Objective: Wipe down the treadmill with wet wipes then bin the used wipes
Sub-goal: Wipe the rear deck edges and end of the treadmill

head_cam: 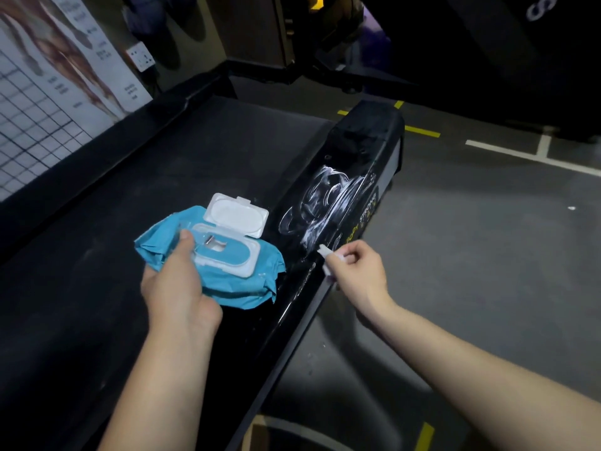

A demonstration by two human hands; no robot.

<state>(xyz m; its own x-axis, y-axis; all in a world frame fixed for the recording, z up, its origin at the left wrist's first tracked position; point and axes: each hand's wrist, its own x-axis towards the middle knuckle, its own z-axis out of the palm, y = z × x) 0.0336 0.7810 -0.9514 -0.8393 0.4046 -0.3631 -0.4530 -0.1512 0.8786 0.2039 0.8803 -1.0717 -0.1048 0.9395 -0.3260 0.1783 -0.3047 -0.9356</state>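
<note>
My left hand (177, 284) grips a blue pack of wet wipes (224, 275) over the treadmill belt (162, 177). The pack's white flip lid (235, 216) stands open. My right hand (356, 271) pinches a small bunched white wipe (328, 255) against the treadmill's black right side rail (328, 203). White smeared streaks (325, 203) cover the rail just beyond the wipe. Most of the wipe is hidden inside my fingers.
A wall poster with a grid (48, 92) and a socket (140, 56) lie to the left. Grey floor with yellow and white lines (487, 222) runs on the right. Dark gym equipment (487, 43) stands at the back.
</note>
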